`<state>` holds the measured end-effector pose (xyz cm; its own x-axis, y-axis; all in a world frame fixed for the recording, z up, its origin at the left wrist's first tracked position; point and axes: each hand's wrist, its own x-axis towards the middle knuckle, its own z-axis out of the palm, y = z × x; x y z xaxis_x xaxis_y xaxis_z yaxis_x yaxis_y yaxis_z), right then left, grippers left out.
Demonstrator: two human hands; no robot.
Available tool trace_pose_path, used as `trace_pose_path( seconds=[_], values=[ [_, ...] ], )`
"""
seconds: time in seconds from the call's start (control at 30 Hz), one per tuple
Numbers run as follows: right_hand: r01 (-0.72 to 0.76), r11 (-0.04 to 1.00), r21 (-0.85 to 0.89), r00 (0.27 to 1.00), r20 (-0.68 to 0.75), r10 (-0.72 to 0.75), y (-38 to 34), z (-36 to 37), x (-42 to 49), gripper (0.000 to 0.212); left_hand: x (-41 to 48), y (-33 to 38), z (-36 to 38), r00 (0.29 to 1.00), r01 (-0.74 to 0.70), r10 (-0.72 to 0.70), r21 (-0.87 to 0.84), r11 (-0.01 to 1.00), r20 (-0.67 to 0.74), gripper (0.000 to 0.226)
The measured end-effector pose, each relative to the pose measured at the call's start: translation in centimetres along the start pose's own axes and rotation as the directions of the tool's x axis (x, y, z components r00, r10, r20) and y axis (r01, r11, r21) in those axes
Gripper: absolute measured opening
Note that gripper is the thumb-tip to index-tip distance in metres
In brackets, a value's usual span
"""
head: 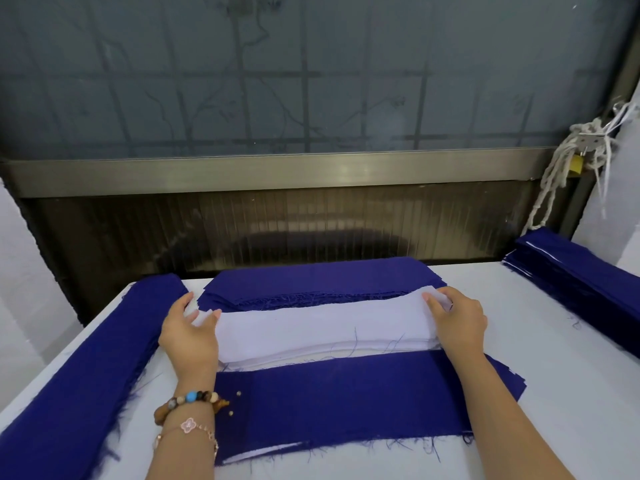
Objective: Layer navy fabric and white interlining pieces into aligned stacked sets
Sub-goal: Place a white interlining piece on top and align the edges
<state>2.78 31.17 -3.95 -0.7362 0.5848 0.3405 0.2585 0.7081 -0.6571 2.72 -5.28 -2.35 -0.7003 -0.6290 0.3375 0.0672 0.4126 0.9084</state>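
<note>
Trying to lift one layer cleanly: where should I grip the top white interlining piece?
Pinch the top white interlining piece at its two short ends, coming from left and right, where the left hand and right hand sit. It is a long, limp strip lying flat, with navy fabric along both long edges.

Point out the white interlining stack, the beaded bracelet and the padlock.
white interlining stack [322, 332]: head view, middle of its top sheet.
beaded bracelet [191, 397]: head view, its blue bead.
padlock [575, 164]: head view, its brass body.
</note>
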Motion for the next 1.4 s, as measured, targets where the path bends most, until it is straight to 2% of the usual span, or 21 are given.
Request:
trace_pose_path(
  seconds=[0.07, 0.13, 0.17, 0.27, 0.33, 0.4, 0.5, 0.57, 0.67, 0.73, 0.8, 0.9, 1.07, 1.23, 1.33, 1.4],
  values=[
    [0.012, 0.997, -0.078, 0.999, 0.042, -0.009, 0.0, 0.0, 0.0, 0.04, -0.1, -0.3, 0.1, 0.997, 0.045, -0.048, 0.047, 0.998, 0.067, 0.038],
    [0.017, 0.994, -0.108, 0.997, 0.075, -0.009, 0.1, 0.0, 0.0, 0.038, -0.1, -0.6, 0.2, 0.996, 0.018, -0.023, 0.058, 0.998, 0.085, 0.013],
    [0.016, 0.995, -0.095, 0.997, 0.077, -0.008, 0.1, 0.1, 0.0, 0.035, -0.1, -0.7, 0.3, 0.997, 0.007, -0.01, 0.044, 0.999, 0.078, 0.008],
    [0.006, 0.997, -0.082, 0.999, 0.051, -0.002, 0.1, 0.1, 0.0, 0.035, -0.2, -0.4, 0.1, 1.0, -0.013, 0.013, -0.009, 1.0, 0.008, 0.008],
    [0.017, 0.997, -0.071, 1.0, 0.027, -0.015, -0.1, -0.1, -0.1, 0.036, -0.4, 0.0, 0.1, 0.997, -0.064, 0.064, 0.001, 0.998, -0.032, 0.017],
    [0.037, 0.999, 0.004, 0.999, 0.008, -0.037, -0.4, -0.4, -0.1, 0.033, -0.4, 0.5, 0.2, 0.991, -0.12, 0.12, -0.005, 0.993, -0.058, 0.019],
    [0.04, 0.973, 0.227, 0.999, -0.032, -0.034, -0.7, -1.0, -0.4, 0.018, -0.3, 1.3, -0.1, 0.984, -0.167, 0.163, -0.051, 0.985, -0.074, 0.016],
    [0.013, 0.958, 0.288, 0.999, -0.033, -0.003, -0.7, -1.6, -0.5, 0.018, -0.3, 1.8, -0.4, 0.984, -0.174, 0.171, -0.066, 0.983, -0.047, 0.013],
    [-0.087, 0.929, 0.36, 0.996, 0.02, 0.085, -0.2, -2.8, -0.9, 0.023, -0.1, 1.7, -1.3, 0.999, -0.043, 0.044, -0.044, 0.998, 0.023, 0.013],
    [-0.115, 0.917, 0.383, 0.993, 0.059, 0.1, 0.5, -3.6, -1.2, 0.009, -0.1, 1.4, -2.0, 0.995, 0.047, -0.042, -0.058, 0.997, 0.092, 0.011],
    [-0.125, 0.919, 0.373, 0.991, 0.087, 0.099, 1.2, -4.6, -1.8, 0.01, -0.6, 1.1, -2.7, 0.982, 0.105, -0.09, -0.088, 0.991, 0.164, 0.01],
    [-0.149, 0.924, 0.352, 0.987, 0.114, 0.116, 2.0, -6.0, -3.1, 0.015, -2.0, 0.5, -3.7, 0.962, 0.15, -0.114, -0.13, 0.98, 0.247, 0.021],
    [-0.137, 0.945, 0.298, 0.98, 0.181, 0.084, 3.5, -7.0, -5.0, 0.012, -4.1, 0.1, -5.1, 0.966, 0.089, -0.07, -0.067, 0.994, 0.248, 0.017],
    [-0.037, 0.957, 0.286, 0.982, 0.186, -0.017, 3.8, -7.5, -6.7, 0.013, -5.0, -1.0, -6.0, 0.954, -0.063, 0.015, 0.151, 0.986, 0.3, 0.025],
    [0.035, 0.979, 0.203, 0.981, 0.178, -0.072, 3.7, -7.6, -7.1, 0.01, -5.3, -1.2, -6.2, 0.934, -0.217, 0.109, 0.296, 0.93, 0.34, 0.027],
    [0.078, 0.989, 0.127, 0.979, 0.178, -0.1, 3.8, -7.5, -7.1, 0.005, -5.5, -1.1, -6.3, 0.93, -0.214, 0.109, 0.278, 0.936, 0.351, 0.02]
  ],
)
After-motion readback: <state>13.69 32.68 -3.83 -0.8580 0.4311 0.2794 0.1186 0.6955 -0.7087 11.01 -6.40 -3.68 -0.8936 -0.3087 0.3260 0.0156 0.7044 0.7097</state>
